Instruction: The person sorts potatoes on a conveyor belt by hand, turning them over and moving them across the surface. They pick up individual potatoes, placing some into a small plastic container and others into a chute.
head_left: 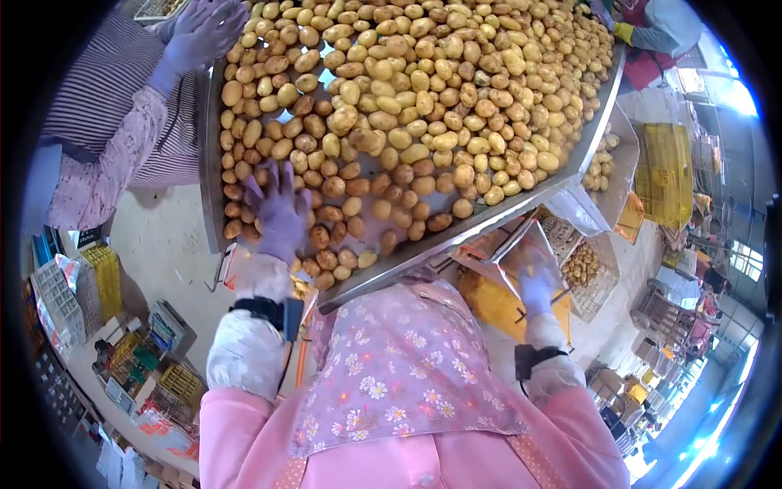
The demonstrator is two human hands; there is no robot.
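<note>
My left hand (281, 213), in a purple glove, reaches over the near left part of the metal sorting table (210, 163). Its fingers are spread and rest among yellow-brown oval pieces that look like small potatoes (472, 106). Several of these near the hand have brown patches. Below the table's near edge on the right, my right hand (538, 289), also gloved, is at an open metal chute (509, 248). Motion smears its fingers, so I cannot make out whether it holds anything. A yellow container or bag (489, 306) sits beneath the chute.
At the left, a co-worker's gloved hands (199, 37) are over the table's edge. Another person's arm (652, 39) reaches in at the far right. Crates of the same produce (585, 269) stand right of the chute, with a yellow crate (664, 175) beyond. More crates (102, 281) stand at left.
</note>
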